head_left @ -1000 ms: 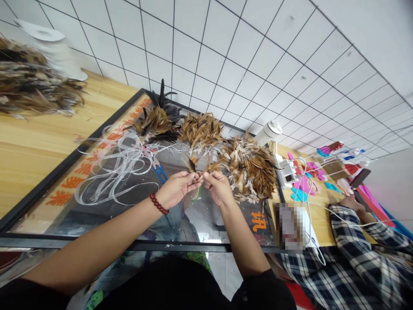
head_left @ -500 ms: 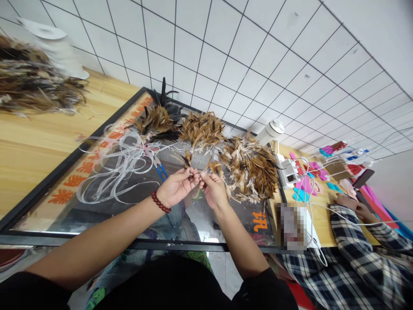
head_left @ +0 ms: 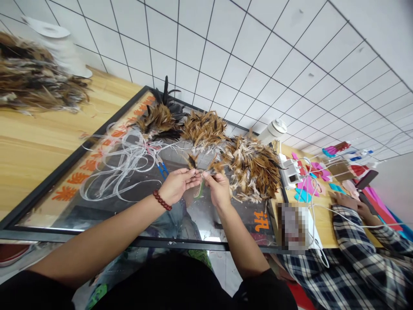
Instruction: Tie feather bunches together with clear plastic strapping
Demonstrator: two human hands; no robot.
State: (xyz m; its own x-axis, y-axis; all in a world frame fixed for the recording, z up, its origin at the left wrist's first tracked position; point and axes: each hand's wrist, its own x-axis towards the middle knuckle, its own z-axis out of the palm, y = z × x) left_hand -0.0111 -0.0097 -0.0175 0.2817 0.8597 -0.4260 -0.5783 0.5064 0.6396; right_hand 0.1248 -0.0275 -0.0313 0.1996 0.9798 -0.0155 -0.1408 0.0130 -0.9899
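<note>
My left hand (head_left: pixel 177 186), with a red bead bracelet at the wrist, pinches the base of a small brown feather (head_left: pixel 192 162). My right hand (head_left: pixel 218 187) pinches another small brown feather (head_left: pixel 215 166) right beside it; the fingertips of both hands nearly touch above the glass panel (head_left: pixel 129 202). Just beyond my hands lie piles of brown and black feathers (head_left: pixel 251 165). A tangle of clear white cord (head_left: pixel 119 161) and blue-handled scissors (head_left: pixel 162 168) lie to the left of my left hand.
The black-framed glass panel rests on a wooden table (head_left: pixel 35 142). More feathers (head_left: pixel 32 82) lie at far left. A white bottle (head_left: pixel 272 131), a white device with cables (head_left: pixel 292 170) and coloured paper pieces (head_left: pixel 309 176) lie right. A person in a plaid sleeve (head_left: pixel 358 245) sits at right.
Both hands stay pinched on the feathers and have shifted only slightly; the camera view has drifted a little. The other person's hand at right has moved slightly nearer.
</note>
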